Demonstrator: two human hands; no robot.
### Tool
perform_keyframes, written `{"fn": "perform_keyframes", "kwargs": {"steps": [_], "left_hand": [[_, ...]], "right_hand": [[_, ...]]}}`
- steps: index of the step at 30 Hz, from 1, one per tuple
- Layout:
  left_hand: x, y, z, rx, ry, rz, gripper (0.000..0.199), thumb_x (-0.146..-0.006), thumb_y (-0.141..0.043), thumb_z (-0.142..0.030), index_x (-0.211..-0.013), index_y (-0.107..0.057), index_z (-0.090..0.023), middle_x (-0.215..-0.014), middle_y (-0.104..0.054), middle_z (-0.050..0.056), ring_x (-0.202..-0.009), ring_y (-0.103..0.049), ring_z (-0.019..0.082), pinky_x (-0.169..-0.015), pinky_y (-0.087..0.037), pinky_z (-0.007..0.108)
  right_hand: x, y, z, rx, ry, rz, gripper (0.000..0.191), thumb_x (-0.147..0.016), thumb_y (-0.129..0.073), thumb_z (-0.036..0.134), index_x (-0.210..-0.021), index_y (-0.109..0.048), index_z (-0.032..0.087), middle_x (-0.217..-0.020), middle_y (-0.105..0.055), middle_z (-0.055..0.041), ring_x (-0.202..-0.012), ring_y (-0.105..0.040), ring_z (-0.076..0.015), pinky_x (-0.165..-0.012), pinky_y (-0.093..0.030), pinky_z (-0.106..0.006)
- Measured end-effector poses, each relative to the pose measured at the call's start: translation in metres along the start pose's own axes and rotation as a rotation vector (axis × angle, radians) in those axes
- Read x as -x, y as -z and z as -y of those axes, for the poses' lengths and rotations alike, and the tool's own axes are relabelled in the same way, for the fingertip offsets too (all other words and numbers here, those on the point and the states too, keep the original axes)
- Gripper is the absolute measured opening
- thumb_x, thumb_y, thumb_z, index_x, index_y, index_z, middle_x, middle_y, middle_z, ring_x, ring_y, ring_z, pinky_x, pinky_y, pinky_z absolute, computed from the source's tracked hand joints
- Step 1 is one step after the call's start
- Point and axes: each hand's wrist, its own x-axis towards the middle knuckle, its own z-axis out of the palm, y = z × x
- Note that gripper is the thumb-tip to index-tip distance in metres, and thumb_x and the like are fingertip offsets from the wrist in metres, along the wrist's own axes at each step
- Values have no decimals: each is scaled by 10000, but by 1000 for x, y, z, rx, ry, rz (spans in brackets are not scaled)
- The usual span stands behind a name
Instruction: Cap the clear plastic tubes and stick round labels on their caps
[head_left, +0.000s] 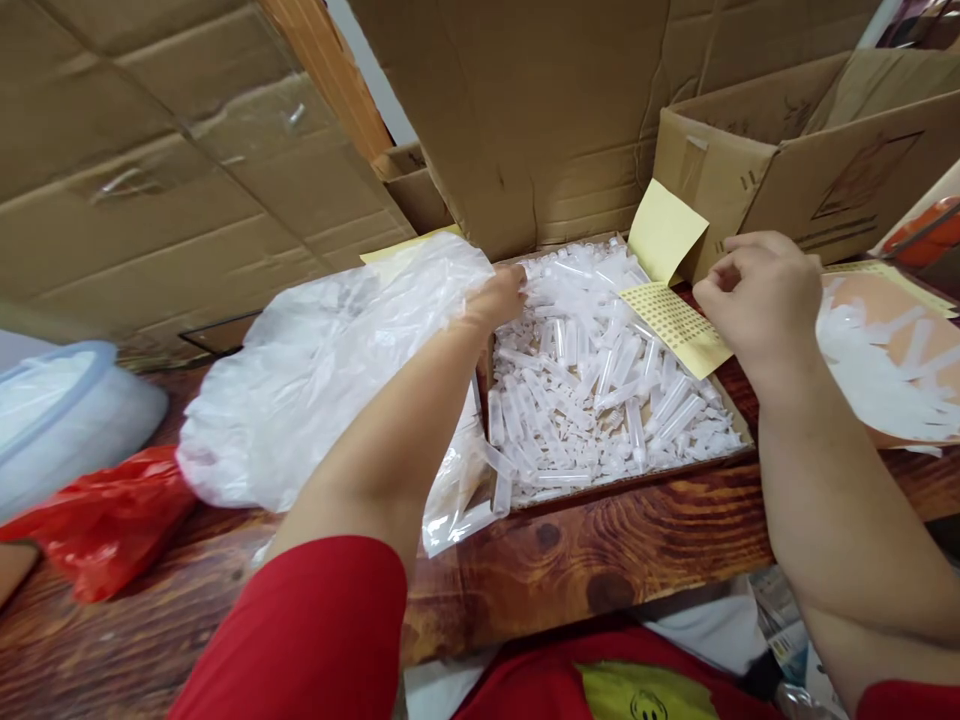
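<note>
A shallow cardboard tray [739,425] holds a heap of clear plastic tubes [626,370] and small white plastic pieces [574,430]. My left hand [501,298] is at the tray's back left corner, fingers curled; what they hold, if anything, is hidden. Beside that wrist lies a crumpled clear plastic bag [322,370]. Over the tray's right edge is a folded yellow sheet [675,325] with rows of small dots, one flap standing up. My right hand [765,290] hovers just right of this sheet, thumb and fingers pinched together; nothing I can name shows between them.
Cardboard panels [525,120] stand behind the tray, and an open cardboard box [832,170] is at the back right. A pile of white pieces [885,370] lies right. On the left of the wooden table [615,540] are a red plastic bag [105,520] and a pale tub [82,410].
</note>
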Motion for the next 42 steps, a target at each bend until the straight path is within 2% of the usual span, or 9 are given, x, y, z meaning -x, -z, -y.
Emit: {"fn": "perform_keyframes", "kwargs": {"steps": [3, 5, 9, 15, 18, 21, 24, 29, 42], "left_hand": [[23, 7, -7, 159, 12, -105, 324, -965, -564, -317, -1246, -644, -178, -1245, -693, 114, -1055, -652, 228, -945, -490, 335], [49, 10, -13, 510, -10, -150, 279, -959, -594, -373, -1114, -715, -176, -999, -741, 78, -874, -665, 200, -845, -514, 315], [108, 10, -22, 854, -154, -111, 331, -870, -726, -459, -1075, -765, -202, -875, -731, 44, -814, -648, 173, -827, -510, 307], [161, 13, -25, 1194, -127, -140, 389, -695, -900, -456, -834, -642, -201, -714, -607, -30, -552, -458, 72, -533, -384, 222], [174, 16, -23, 1086, -278, -204, 275, -754, -871, -401, -844, -709, -199, -718, -590, -15, -598, -475, 91, -530, -376, 226], [182, 18, -21, 865, -512, -338, 135, -840, -800, -303, -945, -784, -219, -911, -664, 45, -880, -618, 160, -742, -512, 278], [185, 17, -18, 763, -643, -282, 260, -944, -652, -211, -1179, -758, -241, -1094, -695, 72, -1041, -655, 180, -934, -534, 335], [185, 13, -16, 742, -702, -237, 423, -986, -607, -210, -1405, -640, -256, -1013, -657, 54, -942, -635, 153, -879, -536, 311], [184, 15, -14, 712, -720, -276, 442, -968, -656, -204, -1403, -644, -277, -998, -669, 41, -911, -628, 139, -820, -530, 290]], "right_hand": [[3, 0, 17, -181, 101, -60, 94, -816, -687, 192, -761, -671, 267, -1069, -727, -104, -997, -679, -334, -858, -561, -565], [7, 1, 38, -316, 158, -80, 121, -846, -671, 178, -805, -690, 291, -1053, -736, -86, -950, -694, -291, -747, -590, -478], [23, 2, 86, -543, 246, -89, 158, -871, -651, 131, -853, -705, 279, -925, -760, -46, -830, -712, -216, -614, -565, -371], [51, 3, 127, -760, 288, 19, 174, -862, -654, 87, -910, -716, 243, -900, -768, -25, -804, -719, -179, -661, -593, -331], [61, 8, 137, -773, 351, 26, 229, -859, -661, 63, -987, -717, 245, -869, -764, -16, -749, -713, -165, -638, -595, -313], [67, 16, 142, -680, 477, 20, 338, -858, -664, 39, -1117, -706, 252, -912, -784, -25, -782, -744, -176, -670, -627, -314], [69, 20, 141, -596, 596, 47, 443, -847, -676, 20, -1228, -682, 246, -990, -799, -51, -869, -775, -202, -749, -659, -334], [64, 21, 133, -532, 665, 76, 484, -836, -695, 11, -1274, -674, 214, -1002, -799, -94, -879, -780, -233, -756, -666, -357], [55, 34, 129, -379, 807, 260, 352, -923, -673, 94, -1268, -676, 168, -1118, -781, -137, -1029, -763, -261, -865, -670, -376]]}}
